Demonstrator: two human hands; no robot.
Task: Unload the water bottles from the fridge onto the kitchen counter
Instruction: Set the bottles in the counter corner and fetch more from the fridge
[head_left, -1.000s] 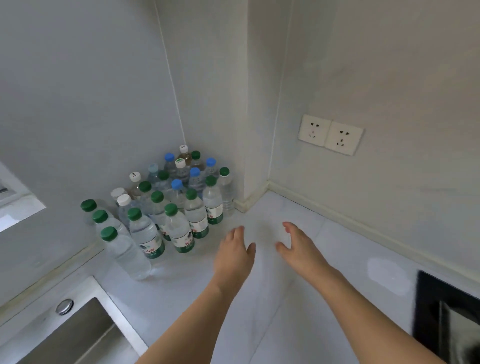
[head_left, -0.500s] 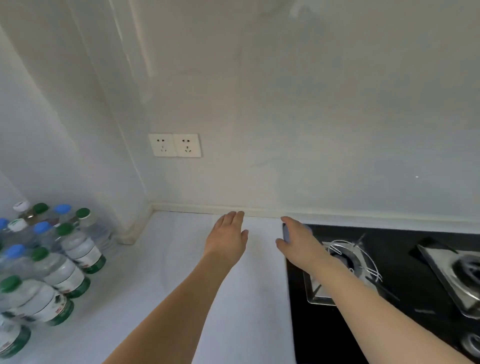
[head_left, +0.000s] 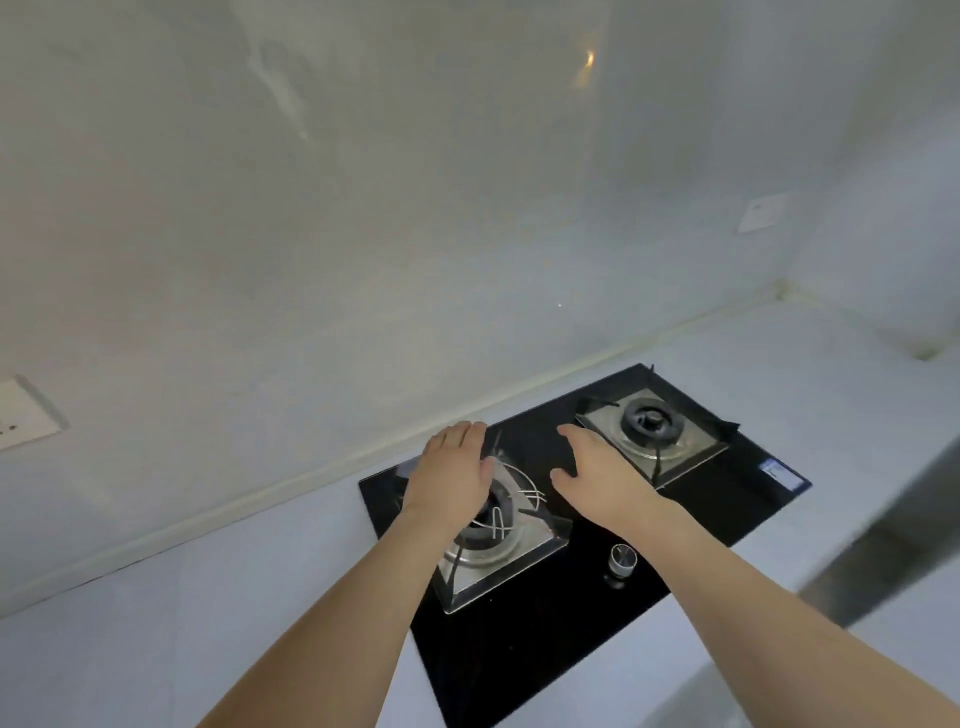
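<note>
No water bottle and no fridge shows in the head view now. My left hand (head_left: 452, 470) is stretched out in front of me with relaxed fingers, hovering over the left burner (head_left: 493, 525) of a black gas hob (head_left: 519, 649), and it holds nothing. My right hand (head_left: 597, 467) hangs beside it, also empty with loose fingers, over the black glass between the two burners. The pale kitchen counter (head_left: 156, 634) runs to the left of the hob.
The right burner (head_left: 649, 423) and a metal knob (head_left: 622, 558) sit on the hob. A double wall socket (head_left: 23, 413) is at the far left, a white switch plate (head_left: 761, 212) on the right wall. A grey blurred edge (head_left: 893, 540) crosses the right side.
My view has swung to the right: the bottles on the counter have left the frame and the whole hob has come in. Both hands stay empty and outstretched.
</note>
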